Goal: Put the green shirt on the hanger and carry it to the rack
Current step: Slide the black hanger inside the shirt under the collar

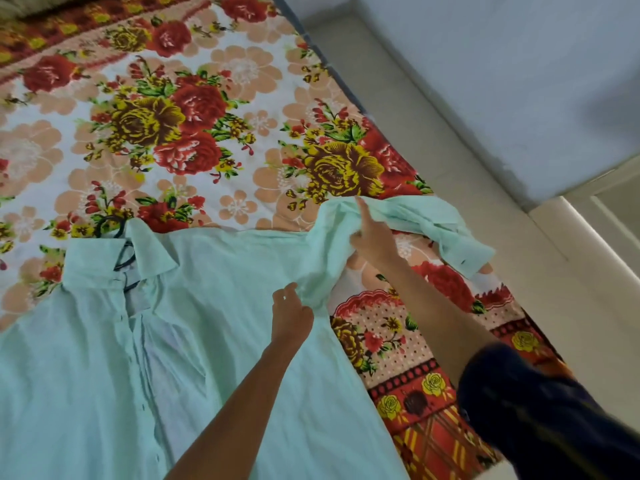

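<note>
Floral bedsheet [194, 109], red and yellow roses on white, covers the bed where we work, a grey floor [433, 109] and pale wall [519, 64] running along its right side. On the left, the dark hanger [122, 233] shows at the collar of the mint-green shirt [104, 358], which lies front-up and partly unbuttoned across the sheet. Our left hand [291, 315] pinches the fabric at the underarm seam, fingers curled around a fold. Further right, our right hand [372, 235] grips the shirt's shoulder with one finger pointing up, beside the crumpled sleeve [446, 230] trailing toward the bed's edge. A dark blue sleeve [533, 410] covers our right upper arm.
</note>
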